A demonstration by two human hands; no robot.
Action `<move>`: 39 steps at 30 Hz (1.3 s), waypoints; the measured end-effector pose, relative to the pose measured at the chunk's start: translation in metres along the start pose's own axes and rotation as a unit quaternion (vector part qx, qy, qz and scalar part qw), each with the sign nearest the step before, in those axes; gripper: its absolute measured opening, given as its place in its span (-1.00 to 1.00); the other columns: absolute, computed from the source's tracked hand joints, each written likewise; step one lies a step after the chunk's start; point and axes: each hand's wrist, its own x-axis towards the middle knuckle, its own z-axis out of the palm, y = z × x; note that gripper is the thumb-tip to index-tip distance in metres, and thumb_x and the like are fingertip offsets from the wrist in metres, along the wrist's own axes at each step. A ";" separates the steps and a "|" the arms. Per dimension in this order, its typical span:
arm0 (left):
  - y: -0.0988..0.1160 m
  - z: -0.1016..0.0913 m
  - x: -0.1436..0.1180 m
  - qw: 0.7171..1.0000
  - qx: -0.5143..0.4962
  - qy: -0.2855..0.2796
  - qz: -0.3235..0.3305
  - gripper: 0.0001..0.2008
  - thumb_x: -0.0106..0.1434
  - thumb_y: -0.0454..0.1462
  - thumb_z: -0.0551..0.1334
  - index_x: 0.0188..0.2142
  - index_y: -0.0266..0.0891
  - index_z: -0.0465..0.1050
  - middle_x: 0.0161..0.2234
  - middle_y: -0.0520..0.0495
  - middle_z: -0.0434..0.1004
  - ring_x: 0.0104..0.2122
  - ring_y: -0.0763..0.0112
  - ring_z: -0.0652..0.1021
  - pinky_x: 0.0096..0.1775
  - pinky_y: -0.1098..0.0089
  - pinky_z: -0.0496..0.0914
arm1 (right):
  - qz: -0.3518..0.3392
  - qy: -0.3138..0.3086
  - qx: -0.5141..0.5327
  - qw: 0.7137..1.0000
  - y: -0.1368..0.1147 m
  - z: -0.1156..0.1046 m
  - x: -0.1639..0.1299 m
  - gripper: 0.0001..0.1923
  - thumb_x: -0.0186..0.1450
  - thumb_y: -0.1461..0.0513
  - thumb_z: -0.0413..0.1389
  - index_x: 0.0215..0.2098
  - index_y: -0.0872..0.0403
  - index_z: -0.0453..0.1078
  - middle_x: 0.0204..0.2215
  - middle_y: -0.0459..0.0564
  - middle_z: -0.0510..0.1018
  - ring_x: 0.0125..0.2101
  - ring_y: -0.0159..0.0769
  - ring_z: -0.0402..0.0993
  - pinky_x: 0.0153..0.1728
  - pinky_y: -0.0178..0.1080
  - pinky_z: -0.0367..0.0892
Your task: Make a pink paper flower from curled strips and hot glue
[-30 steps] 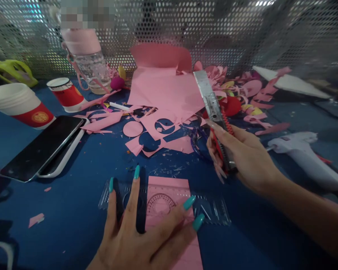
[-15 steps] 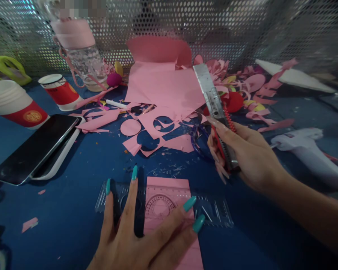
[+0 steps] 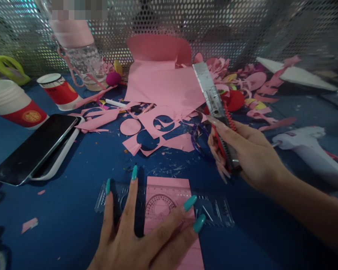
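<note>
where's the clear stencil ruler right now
In the head view the clear stencil ruler lies low and centre on the blue table, across a pink paper strip, pinned under the left hand.

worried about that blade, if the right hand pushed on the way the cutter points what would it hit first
Probably the big pink sheet by the mesh; the right hand aims the cutter up and away, though depth is unclear.

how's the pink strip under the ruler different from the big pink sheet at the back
The pink strip is narrow, uncut, and lies flat under the clear ruler, pressed by the left hand. The big pink sheet is far wider, has its top edge curling up against the mesh wall, and no hand touches it. Both are the same pink paper on the blue table.
</note>
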 end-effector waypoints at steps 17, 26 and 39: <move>-0.002 0.000 0.001 1.000 0.010 0.006 0.006 -0.42 0.07 0.09 0.13 0.11 0.29 0.09 0.25 0.37 -0.17 0.19 -0.34 -0.19 0.02 -0.40 -0.16 | 0.022 0.007 -0.001 1.000 -0.003 0.002 0.000 -0.70 0.11 0.06 0.13 -0.58 0.06 0.17 -0.78 -0.23 0.27 -0.87 -0.53 0.15 -0.89 -0.44 0.09; 0.000 0.000 0.002 1.000 0.004 0.007 -0.001 -0.41 0.07 0.08 0.14 0.12 0.28 0.08 0.26 0.37 -0.21 0.19 -0.36 -0.19 0.03 -0.37 -0.15 | 0.010 0.000 -0.008 1.000 -0.002 0.002 -0.001 -0.69 0.12 0.04 0.12 -0.56 0.06 0.17 -0.78 -0.23 0.27 -0.86 -0.53 0.15 -0.88 -0.45 0.08; -0.013 -0.034 0.002 0.983 -0.116 -0.140 0.022 -0.34 0.17 0.03 0.01 0.22 0.05 -0.18 0.27 0.16 -0.14 0.18 -0.35 -0.28 -0.04 -0.44 -0.23 | -0.031 -0.020 0.000 0.999 -0.002 0.006 -0.002 -0.76 0.22 0.16 0.04 -0.56 0.06 0.18 -0.79 -0.24 0.27 -0.86 -0.54 0.14 -0.87 -0.44 0.11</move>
